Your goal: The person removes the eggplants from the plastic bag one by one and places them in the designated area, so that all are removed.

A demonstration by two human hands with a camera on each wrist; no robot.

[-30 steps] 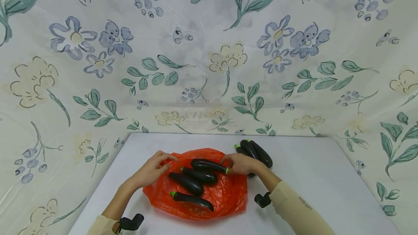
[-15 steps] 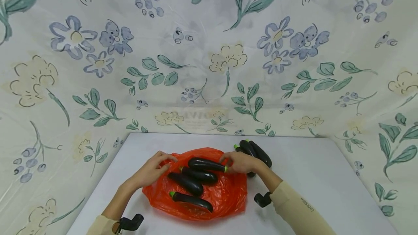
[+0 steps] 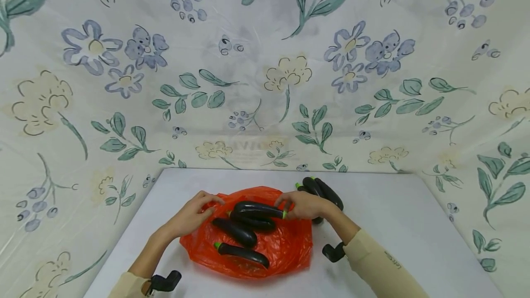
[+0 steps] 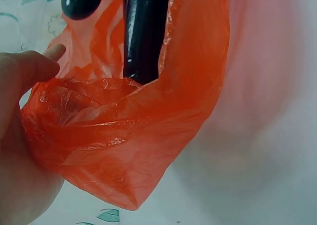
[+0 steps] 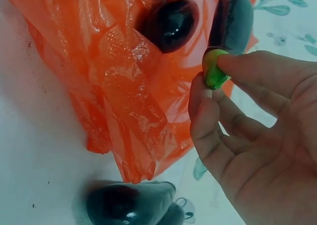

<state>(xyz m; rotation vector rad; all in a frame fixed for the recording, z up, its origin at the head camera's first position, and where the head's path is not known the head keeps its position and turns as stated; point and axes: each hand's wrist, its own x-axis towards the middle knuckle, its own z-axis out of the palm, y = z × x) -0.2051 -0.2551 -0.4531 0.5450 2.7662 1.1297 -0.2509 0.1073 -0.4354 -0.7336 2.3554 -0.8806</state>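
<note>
A red plastic bag [image 3: 290,247] lies spread with its mouth wide, several dark eggplants inside. My right hand [image 3: 304,207] pinches the green stem of the rearmost eggplant [image 3: 256,209] between thumb and fingers, as the right wrist view shows up close. That eggplant overlaps another eggplant [image 3: 262,224] just in front of it. At the bag's left side my left hand [image 3: 188,217] holds the rim, with the film [image 4: 124,155] lying against the palm and fingers. Further forward in the bag lie a middle eggplant [image 3: 236,232] and a front eggplant [image 3: 242,254].
Behind my right hand, to the right of the bag, several more eggplants [image 3: 329,193] lie together on the white table [image 3: 385,224]. A floral sheet [image 3: 248,105] rises behind the table and along both sides. Each wrist carries a small black camera [image 3: 333,253].
My right hand has shifted slightly left with the rearmost eggplant, which now covers more of the one in front. My left hand has stayed at the bag's rim.
</note>
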